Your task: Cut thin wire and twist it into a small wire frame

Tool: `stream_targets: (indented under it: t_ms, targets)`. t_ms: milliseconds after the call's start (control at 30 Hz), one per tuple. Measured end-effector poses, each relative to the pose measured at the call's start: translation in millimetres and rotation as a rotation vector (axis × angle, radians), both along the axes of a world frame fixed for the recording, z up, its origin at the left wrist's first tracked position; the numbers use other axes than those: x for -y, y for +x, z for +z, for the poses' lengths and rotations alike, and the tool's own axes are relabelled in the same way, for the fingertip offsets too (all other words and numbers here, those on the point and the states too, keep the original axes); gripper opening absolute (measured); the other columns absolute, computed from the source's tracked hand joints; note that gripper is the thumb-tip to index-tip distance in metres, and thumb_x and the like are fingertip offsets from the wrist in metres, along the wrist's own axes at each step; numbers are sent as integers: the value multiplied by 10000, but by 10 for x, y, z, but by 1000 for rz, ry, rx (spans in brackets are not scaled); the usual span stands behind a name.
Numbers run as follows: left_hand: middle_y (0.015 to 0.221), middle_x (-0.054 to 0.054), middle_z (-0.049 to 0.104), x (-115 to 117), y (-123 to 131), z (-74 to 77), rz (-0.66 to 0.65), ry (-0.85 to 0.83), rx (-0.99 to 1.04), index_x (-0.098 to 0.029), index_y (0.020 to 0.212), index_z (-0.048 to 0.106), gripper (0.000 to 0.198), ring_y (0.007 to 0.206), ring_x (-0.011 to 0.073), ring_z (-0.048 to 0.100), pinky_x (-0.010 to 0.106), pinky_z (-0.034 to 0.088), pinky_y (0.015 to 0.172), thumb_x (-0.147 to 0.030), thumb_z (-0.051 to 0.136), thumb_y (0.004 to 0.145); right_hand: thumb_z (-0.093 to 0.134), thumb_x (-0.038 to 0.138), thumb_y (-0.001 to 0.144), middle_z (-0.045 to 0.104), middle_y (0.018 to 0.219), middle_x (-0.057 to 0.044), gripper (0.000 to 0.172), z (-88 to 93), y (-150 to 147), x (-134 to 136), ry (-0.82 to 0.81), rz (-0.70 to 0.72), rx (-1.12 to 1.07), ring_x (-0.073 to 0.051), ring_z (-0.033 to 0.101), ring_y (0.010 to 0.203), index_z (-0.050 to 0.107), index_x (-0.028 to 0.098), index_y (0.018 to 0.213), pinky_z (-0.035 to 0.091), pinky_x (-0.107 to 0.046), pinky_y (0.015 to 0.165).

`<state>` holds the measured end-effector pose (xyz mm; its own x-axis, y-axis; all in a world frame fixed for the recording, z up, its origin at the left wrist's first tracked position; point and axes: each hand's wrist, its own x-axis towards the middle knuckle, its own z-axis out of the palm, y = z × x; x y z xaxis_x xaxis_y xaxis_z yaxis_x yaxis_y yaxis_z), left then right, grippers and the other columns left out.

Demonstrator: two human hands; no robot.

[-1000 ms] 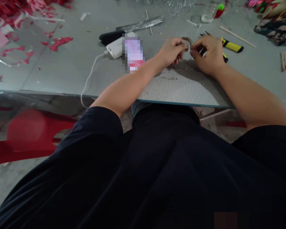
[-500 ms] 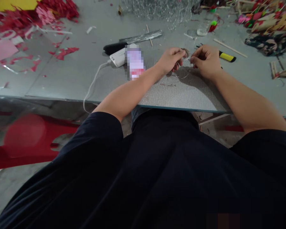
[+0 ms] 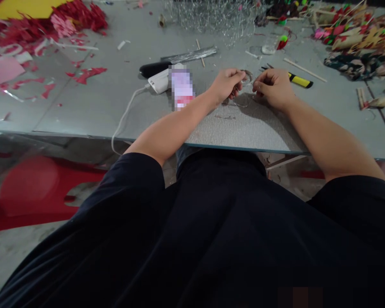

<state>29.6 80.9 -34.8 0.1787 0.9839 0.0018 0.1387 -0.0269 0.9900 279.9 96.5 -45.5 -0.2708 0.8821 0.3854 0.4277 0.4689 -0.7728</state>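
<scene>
Over the table, my left hand [image 3: 229,83] is closed in a pinch on a small, shiny, ring-shaped coil of thin wire [image 3: 249,78]. Just to its right, my right hand [image 3: 273,86] is also closed, thumb and forefinger pinched at a thin strand of that wire. A fine wire loop [image 3: 244,106] hangs below, between the two hands. The fingertips are small in view, so the exact grip on the strand is hard to make out. A yellow and black utility knife [image 3: 301,80] lies beside my right hand, partly behind it.
Left of my hands lie a lit phone [image 3: 182,85], a white box with a cable [image 3: 158,81], a black handle [image 3: 155,68] and silvery strips [image 3: 194,53]. Tangled silver wire [image 3: 214,17], red paper scraps [image 3: 91,75] and craft pieces [image 3: 349,40] cover the table [image 3: 83,107]. A red stool [image 3: 28,184] stands left.
Both hands stay pinched at the wire, and the right one has come slightly closer to the left. The view has shifted a little.
</scene>
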Motion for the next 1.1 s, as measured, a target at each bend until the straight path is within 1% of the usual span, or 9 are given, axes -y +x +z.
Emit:
stream_targets:
  t_ms: [100,200,333,400,533,633,800,967,1100]
  targets:
    - [754,29,770,9,3,15,13,-5,29,-357,1004,830,347,894,228,765,407,464,731,-547,673,1249,828,1363,544,769,643,57,937,62,-43,64,-37,20,-36,-259,605,712,741,468,807,575,-599,733]
    - [810,23,789,7,1,22,2,-11,96,-329,979,808,335,788,207,707,409,415,708,-469,680,1255,849,1313,567,701,584,41,885,109,-67,99,-77,48,-57,-298,635,785,724,473,815,624,-662,870]
    - [809,-13,767,46,-17,77,-17,-58,183,-308,1001,792,307,757,160,607,381,402,734,-377,683,1280,840,1301,512,805,710,40,878,94,-57,55,-163,37,-113,-326,679,858,768,497,856,599,-726,1000]
    - [818,-25,739,70,-25,112,-12,-82,191,-308,1011,767,333,741,151,580,372,394,726,-371,642,1312,807,1315,513,825,742,44,905,77,-43,25,-189,45,-119,-319,674,851,779,495,895,586,-714,994]
    - [818,-32,743,89,-40,139,-11,-97,209,-330,1013,762,311,768,164,584,384,392,725,-369,638,1295,682,1346,616,735,642,43,915,67,-22,-6,-193,119,-95,-310,675,851,739,490,933,564,-645,922]
    - [797,-34,767,96,-55,137,-13,-83,199,-352,1034,751,260,842,184,585,391,399,767,-349,632,1265,658,1353,612,824,746,62,952,57,-13,-27,-238,124,-85,-303,703,849,748,487,999,544,-621,875]
    - [745,-41,763,104,-65,151,-16,-83,141,-383,1060,735,203,928,173,623,362,438,838,-321,645,1231,567,1388,501,935,921,69,1043,27,-4,-84,-318,75,-14,-347,767,953,805,550,1075,525,-672,941]
    - [823,-37,729,44,-34,88,22,-32,183,-321,1026,742,180,740,159,597,358,401,722,-322,723,1205,671,1359,522,948,964,61,1032,-1,36,-149,-382,114,-107,-320,788,982,762,475,1047,552,-642,967]
    - [775,-24,730,12,-24,31,27,32,100,-306,1013,811,145,771,172,643,347,429,733,-222,778,1126,777,1291,602,954,1028,17,1001,-6,76,-180,-397,133,-233,-316,801,1038,724,415,1084,594,-604,992]
